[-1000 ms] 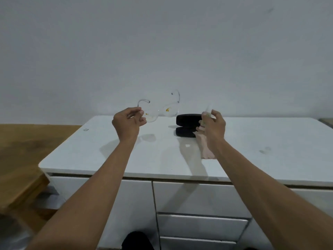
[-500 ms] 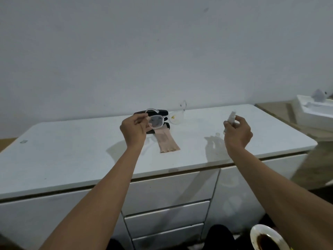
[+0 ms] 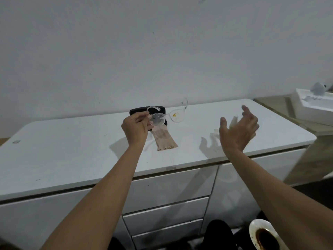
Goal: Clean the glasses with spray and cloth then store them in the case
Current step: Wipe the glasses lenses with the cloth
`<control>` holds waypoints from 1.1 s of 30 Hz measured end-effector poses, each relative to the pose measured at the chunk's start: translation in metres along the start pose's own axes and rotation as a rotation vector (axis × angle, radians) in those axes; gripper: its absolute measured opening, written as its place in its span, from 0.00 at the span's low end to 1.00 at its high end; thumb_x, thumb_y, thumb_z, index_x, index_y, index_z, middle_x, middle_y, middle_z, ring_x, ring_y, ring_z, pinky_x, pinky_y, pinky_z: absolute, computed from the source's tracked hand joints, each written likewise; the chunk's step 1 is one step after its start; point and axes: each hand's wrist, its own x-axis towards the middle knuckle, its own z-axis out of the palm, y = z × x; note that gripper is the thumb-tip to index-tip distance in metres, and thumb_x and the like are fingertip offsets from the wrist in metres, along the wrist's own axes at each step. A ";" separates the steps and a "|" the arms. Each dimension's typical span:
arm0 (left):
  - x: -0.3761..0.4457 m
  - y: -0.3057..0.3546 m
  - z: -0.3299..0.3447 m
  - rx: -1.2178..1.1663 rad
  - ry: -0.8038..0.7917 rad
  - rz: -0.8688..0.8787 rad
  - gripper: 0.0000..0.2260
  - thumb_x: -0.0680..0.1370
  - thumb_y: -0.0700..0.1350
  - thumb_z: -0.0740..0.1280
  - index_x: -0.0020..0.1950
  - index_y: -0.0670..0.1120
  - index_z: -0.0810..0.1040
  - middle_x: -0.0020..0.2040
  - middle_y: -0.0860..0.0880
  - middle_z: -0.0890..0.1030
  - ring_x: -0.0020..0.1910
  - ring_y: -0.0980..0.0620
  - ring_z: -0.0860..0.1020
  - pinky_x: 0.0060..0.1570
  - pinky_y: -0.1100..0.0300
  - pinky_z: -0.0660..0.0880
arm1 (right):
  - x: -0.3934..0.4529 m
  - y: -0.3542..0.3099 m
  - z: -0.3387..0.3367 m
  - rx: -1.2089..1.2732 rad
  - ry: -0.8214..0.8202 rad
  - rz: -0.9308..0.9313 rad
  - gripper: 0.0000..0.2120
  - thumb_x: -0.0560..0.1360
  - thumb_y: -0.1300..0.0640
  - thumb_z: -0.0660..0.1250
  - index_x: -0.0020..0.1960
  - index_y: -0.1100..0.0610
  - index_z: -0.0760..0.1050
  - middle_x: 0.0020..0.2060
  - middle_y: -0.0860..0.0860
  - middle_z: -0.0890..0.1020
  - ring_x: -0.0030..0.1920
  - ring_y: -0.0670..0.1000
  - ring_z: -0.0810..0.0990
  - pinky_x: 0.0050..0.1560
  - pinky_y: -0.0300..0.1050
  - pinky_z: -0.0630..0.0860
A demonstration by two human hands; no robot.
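White drawer cabinet top (image 3: 75,152) carries all task items; black oblong glasses case (image 3: 138,111) at back, beige soft cloth (image 3: 164,139) limp, just in front

Clear-framed glasses (image 3: 166,117) pinched at left lens edge by left hand (image 3: 135,129); light, fragile, smear-prone: hold frame, not lens

Right hand (image 3: 238,129) spread wide; small pale spray bottle (image 3: 233,121) blurred just beyond, contact unclear
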 end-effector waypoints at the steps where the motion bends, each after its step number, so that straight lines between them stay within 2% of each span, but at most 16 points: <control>1: 0.001 0.001 -0.001 -0.002 0.005 0.000 0.05 0.75 0.32 0.73 0.46 0.41 0.85 0.40 0.44 0.85 0.35 0.48 0.86 0.38 0.53 0.85 | -0.001 -0.006 0.003 0.007 -0.001 -0.091 0.30 0.74 0.52 0.73 0.74 0.53 0.68 0.65 0.57 0.74 0.66 0.60 0.71 0.65 0.59 0.69; 4: 0.004 0.003 -0.008 -0.001 0.031 -0.001 0.05 0.75 0.33 0.74 0.46 0.42 0.85 0.40 0.42 0.86 0.36 0.46 0.86 0.39 0.53 0.84 | -0.010 -0.023 0.015 0.077 -0.104 -0.343 0.23 0.75 0.56 0.71 0.69 0.55 0.73 0.57 0.55 0.79 0.58 0.57 0.75 0.59 0.54 0.73; 8: 0.007 0.006 -0.027 -0.027 0.066 -0.006 0.05 0.75 0.32 0.74 0.44 0.42 0.85 0.40 0.40 0.85 0.34 0.45 0.85 0.39 0.53 0.84 | -0.035 -0.043 0.038 0.139 -0.551 -0.451 0.11 0.77 0.59 0.70 0.59 0.52 0.82 0.47 0.48 0.85 0.49 0.52 0.79 0.53 0.49 0.76; 11: 0.010 0.006 -0.047 -0.008 0.096 -0.008 0.06 0.74 0.32 0.74 0.44 0.41 0.85 0.42 0.38 0.86 0.35 0.44 0.86 0.39 0.52 0.84 | -0.051 -0.048 0.054 0.065 -0.862 -0.497 0.10 0.77 0.58 0.71 0.57 0.52 0.86 0.49 0.47 0.88 0.49 0.47 0.80 0.56 0.48 0.78; 13: 0.014 0.005 -0.060 0.001 0.117 -0.014 0.06 0.74 0.31 0.74 0.43 0.42 0.85 0.42 0.38 0.86 0.35 0.44 0.85 0.39 0.52 0.84 | -0.055 -0.050 0.062 0.005 -0.973 -0.511 0.10 0.76 0.54 0.73 0.56 0.51 0.87 0.52 0.49 0.88 0.54 0.48 0.81 0.56 0.47 0.79; 16: 0.018 0.002 -0.074 -0.005 0.143 -0.034 0.07 0.74 0.31 0.74 0.43 0.43 0.85 0.40 0.38 0.85 0.31 0.45 0.83 0.40 0.52 0.83 | -0.054 -0.051 0.075 -0.162 -1.024 -0.637 0.10 0.77 0.49 0.71 0.57 0.43 0.86 0.52 0.53 0.86 0.62 0.54 0.77 0.53 0.48 0.76; 18: 0.019 0.000 -0.079 0.001 0.155 -0.040 0.06 0.74 0.31 0.74 0.43 0.42 0.85 0.39 0.39 0.84 0.30 0.46 0.83 0.40 0.53 0.83 | -0.052 -0.055 0.080 -0.259 -1.061 -0.704 0.12 0.77 0.48 0.71 0.59 0.41 0.84 0.54 0.52 0.85 0.66 0.55 0.73 0.57 0.50 0.74; 20: 0.019 0.000 -0.080 0.002 0.159 -0.042 0.06 0.74 0.31 0.74 0.43 0.42 0.85 0.38 0.39 0.84 0.30 0.46 0.83 0.40 0.53 0.83 | -0.050 -0.059 0.084 -0.320 -1.091 -0.716 0.14 0.77 0.46 0.70 0.62 0.39 0.82 0.61 0.48 0.83 0.71 0.53 0.69 0.64 0.52 0.71; 23: 0.019 0.000 -0.078 0.009 0.162 -0.048 0.05 0.74 0.31 0.74 0.44 0.40 0.85 0.37 0.40 0.84 0.29 0.47 0.82 0.40 0.51 0.84 | -0.049 -0.064 0.088 -0.362 -1.135 -0.733 0.14 0.78 0.43 0.68 0.63 0.39 0.82 0.65 0.45 0.82 0.73 0.52 0.69 0.67 0.53 0.69; 25: 0.019 -0.001 -0.076 0.013 0.162 -0.053 0.04 0.74 0.31 0.74 0.45 0.39 0.85 0.37 0.40 0.84 0.29 0.47 0.82 0.41 0.51 0.84 | -0.050 -0.067 0.088 -0.348 -1.134 -0.750 0.13 0.79 0.43 0.69 0.62 0.41 0.83 0.63 0.48 0.83 0.71 0.53 0.72 0.66 0.52 0.71; 28: 0.019 -0.002 -0.075 0.014 0.162 -0.057 0.04 0.74 0.31 0.74 0.45 0.39 0.85 0.38 0.39 0.84 0.30 0.46 0.82 0.41 0.50 0.84 | -0.056 -0.068 0.089 -0.316 -1.070 -0.828 0.11 0.79 0.48 0.69 0.58 0.45 0.86 0.59 0.55 0.84 0.65 0.58 0.78 0.59 0.52 0.76; 31: 0.018 -0.002 -0.073 0.017 0.161 -0.057 0.05 0.74 0.31 0.74 0.44 0.40 0.85 0.38 0.38 0.84 0.29 0.48 0.82 0.41 0.50 0.84 | -0.063 -0.067 0.094 -0.306 -1.022 -0.884 0.11 0.78 0.50 0.68 0.51 0.52 0.88 0.49 0.55 0.86 0.58 0.59 0.81 0.51 0.51 0.78; 33: 0.017 -0.001 -0.072 0.016 0.158 -0.061 0.05 0.74 0.31 0.73 0.43 0.41 0.85 0.39 0.38 0.84 0.29 0.48 0.82 0.42 0.50 0.84 | -0.065 -0.068 0.096 -0.248 -1.020 -0.826 0.12 0.77 0.51 0.69 0.45 0.56 0.88 0.40 0.57 0.85 0.48 0.58 0.81 0.44 0.50 0.77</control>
